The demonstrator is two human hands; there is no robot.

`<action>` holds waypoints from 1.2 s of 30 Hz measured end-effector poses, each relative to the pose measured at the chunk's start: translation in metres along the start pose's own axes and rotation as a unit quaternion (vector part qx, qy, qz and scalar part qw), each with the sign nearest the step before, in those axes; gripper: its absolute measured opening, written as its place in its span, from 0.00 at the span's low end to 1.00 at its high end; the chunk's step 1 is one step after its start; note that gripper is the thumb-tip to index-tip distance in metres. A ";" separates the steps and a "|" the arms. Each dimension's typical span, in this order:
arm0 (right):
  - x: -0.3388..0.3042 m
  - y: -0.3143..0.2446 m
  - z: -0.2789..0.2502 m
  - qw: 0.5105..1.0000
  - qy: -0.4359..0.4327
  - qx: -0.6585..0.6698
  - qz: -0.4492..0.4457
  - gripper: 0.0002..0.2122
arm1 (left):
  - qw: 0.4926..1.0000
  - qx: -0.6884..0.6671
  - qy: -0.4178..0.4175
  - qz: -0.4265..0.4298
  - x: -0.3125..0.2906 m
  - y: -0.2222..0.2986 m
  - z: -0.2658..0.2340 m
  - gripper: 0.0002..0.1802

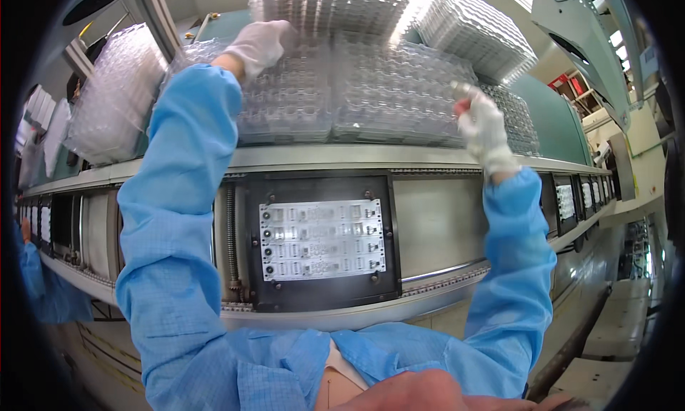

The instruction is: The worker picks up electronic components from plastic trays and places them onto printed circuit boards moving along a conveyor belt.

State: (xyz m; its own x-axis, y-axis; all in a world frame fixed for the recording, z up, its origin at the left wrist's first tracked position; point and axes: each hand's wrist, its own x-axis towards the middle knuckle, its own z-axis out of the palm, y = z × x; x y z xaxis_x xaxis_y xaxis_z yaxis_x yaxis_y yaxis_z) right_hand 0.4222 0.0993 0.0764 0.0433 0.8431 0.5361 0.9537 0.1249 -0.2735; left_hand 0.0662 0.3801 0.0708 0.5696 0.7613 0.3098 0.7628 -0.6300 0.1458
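Observation:
My left hand [260,47], in a white glove, reaches over a stack of clear plastic trays [285,100]. Motion blur smears its fingers, so a grip cannot be made out. At the right edge of the neighbouring clear tray stack [399,90] is my right hand [481,122], also in a white glove, with a bare fingertip showing. Its fingers are bent but apart, and nothing shows between them. Between my forearms, a black fixture [321,297] sits on the conveyor and carries a white circuit board panel [322,240] with small parts in rows.
More clear tray stacks stand at the back [328,4], far right [474,33] and left [118,90], on a green bench top [556,118]. A metal rail [342,156] separates the bench from the conveyor. Similar fixtures [567,200] line up rightward. At far left shows another person's blue sleeve [32,268].

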 end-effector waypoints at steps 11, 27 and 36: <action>0.108 0.122 0.034 0.953 -0.126 -0.220 0.163 0.26 | 0.974 -0.141 0.123 0.126 -0.097 0.048 -0.056 0.21; -0.023 -0.059 0.001 0.972 -0.019 0.216 0.091 0.28 | 0.967 -0.204 0.005 0.151 -0.325 0.127 -0.060 0.22; -0.140 -0.093 0.016 0.970 -0.048 0.240 -0.015 0.28 | 0.975 -0.171 -0.001 0.144 -0.329 0.167 -0.028 0.16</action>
State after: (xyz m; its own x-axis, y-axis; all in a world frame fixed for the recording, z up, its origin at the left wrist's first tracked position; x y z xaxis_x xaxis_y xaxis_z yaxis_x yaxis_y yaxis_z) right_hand 0.3228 -0.0219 0.0143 -0.0321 0.8771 0.4792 0.7051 0.3597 -0.6111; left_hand -0.0023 0.0207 0.0192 0.7460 0.5445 0.3833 0.4243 -0.8323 0.3567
